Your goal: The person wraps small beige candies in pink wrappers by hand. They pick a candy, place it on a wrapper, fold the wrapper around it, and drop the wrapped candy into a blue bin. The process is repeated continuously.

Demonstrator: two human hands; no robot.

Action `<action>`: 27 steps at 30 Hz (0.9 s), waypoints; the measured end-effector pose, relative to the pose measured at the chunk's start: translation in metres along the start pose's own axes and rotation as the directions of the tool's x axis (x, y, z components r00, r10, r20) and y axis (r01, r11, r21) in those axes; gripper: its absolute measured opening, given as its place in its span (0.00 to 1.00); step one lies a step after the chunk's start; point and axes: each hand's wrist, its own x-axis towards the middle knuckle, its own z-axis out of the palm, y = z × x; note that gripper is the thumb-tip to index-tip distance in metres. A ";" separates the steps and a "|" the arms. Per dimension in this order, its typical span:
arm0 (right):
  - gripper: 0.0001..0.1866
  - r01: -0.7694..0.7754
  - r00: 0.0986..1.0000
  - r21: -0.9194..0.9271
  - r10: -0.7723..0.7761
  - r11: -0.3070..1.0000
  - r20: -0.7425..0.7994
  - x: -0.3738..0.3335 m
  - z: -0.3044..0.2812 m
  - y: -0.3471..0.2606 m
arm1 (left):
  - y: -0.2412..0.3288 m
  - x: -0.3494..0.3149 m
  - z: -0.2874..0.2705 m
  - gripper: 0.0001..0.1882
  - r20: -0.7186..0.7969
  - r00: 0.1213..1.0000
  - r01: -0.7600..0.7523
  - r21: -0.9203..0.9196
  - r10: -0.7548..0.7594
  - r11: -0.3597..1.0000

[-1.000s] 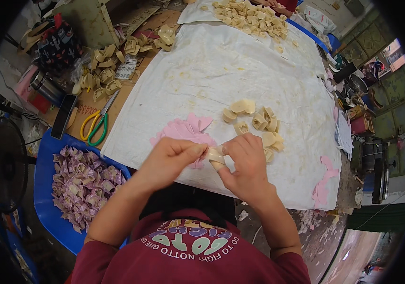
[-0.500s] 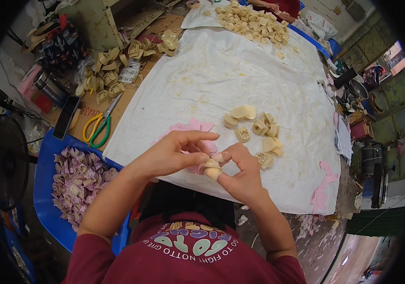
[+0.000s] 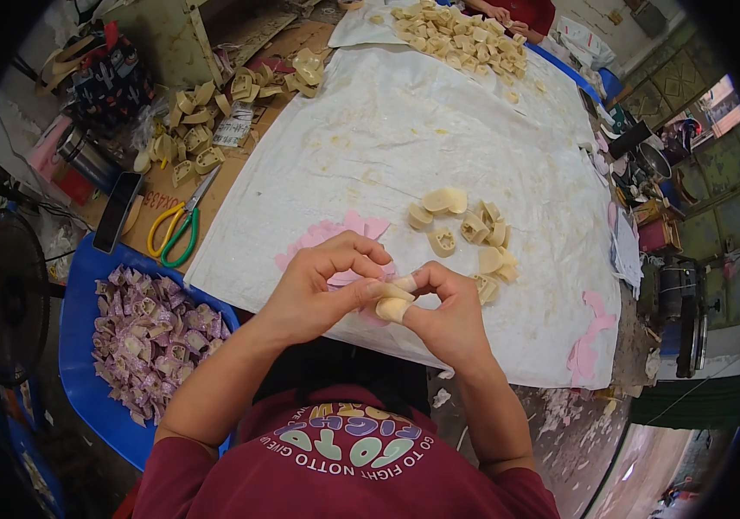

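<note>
My left hand (image 3: 322, 290) and my right hand (image 3: 448, 316) meet above the near edge of the white cloth, both closed on a small beige shoe heel (image 3: 393, 293). Fingers hide most of it. Pale finger covers sit on the right thumb and index finger. Left thumb and fingertips press the heel from the other side. Thin pink cut pieces (image 3: 314, 235) lie in a loose pile just beyond and under the left hand. Beyond the right hand, several beige heels (image 3: 442, 242) with ribbed hollows rest on the cloth.
A blue tub (image 3: 76, 346) of purple-patterned pieces (image 3: 141, 333) stands at left. Scissors (image 3: 181, 232), a phone (image 3: 118, 212) and more beige heels (image 3: 197, 138) lie on the board. Another heap (image 3: 461, 39) is at the far end near another person. A pink strip (image 3: 592, 342) lies right.
The left fingers have curled in closer around the heel, and the heel has tilted slightly between both hands. The view has shifted a little; the other things keep their places.
</note>
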 end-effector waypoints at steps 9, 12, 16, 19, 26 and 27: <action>0.12 0.109 0.991 -0.195 -0.091 0.975 0.099 0.001 -0.010 -0.010 | 0.006 -0.018 0.006 0.04 -0.034 0.998 0.045 -0.105 -0.049 0.993; 0.23 0.392 0.920 -0.299 -0.379 0.870 0.103 -0.001 -0.009 -0.009 | 0.008 -0.024 0.008 0.08 -0.080 0.990 0.072 -0.412 -0.115 0.909; 0.42 0.293 0.951 0.209 -0.263 0.933 -0.163 -0.011 -0.006 0.010 | 0.012 -0.025 0.004 0.11 -0.157 0.967 -0.221 -0.141 0.198 0.965; 0.28 0.029 0.998 0.672 0.018 0.740 -0.063 -0.017 -0.007 0.011 | 0.020 -0.025 0.012 0.13 -0.077 0.935 -0.344 0.032 0.346 0.938; 0.09 -0.057 0.998 0.707 0.044 0.705 0.036 -0.028 -0.014 -0.001 | 0.031 -0.023 0.006 0.10 0.120 0.869 -0.490 0.347 0.480 0.800; 0.10 -0.055 0.998 0.704 0.049 0.708 0.029 -0.029 -0.011 -0.005 | 0.028 -0.024 0.004 0.10 0.133 0.867 -0.491 0.391 0.480 0.778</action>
